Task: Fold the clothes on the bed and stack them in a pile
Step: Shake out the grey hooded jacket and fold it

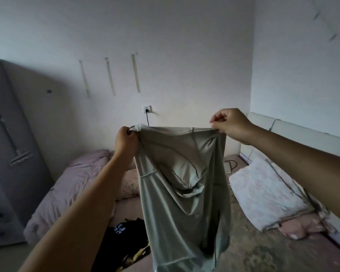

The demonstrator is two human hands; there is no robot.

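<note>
A pale grey-green garment (182,185) hangs in the air above the bed (253,252), stretched by its top edge between both hands. The left hand (126,143) grips one corner in a fist; the right hand (231,123) pinches the other. A black garment (124,242) lies below on the bed, a white pillow (263,195) to the right.

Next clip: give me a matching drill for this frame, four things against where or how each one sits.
Things:
1. grey-green garment
2. black garment
3. white pillow
4. wall socket

States:
A. lies on the bed at the lower left
B. has a dark cable plugged in
C. hangs in the air, pinched at its top edge by the left hand and right hand
D. rests at the right side of the bed

Pairs: 1-C, 2-A, 3-D, 4-B
</note>
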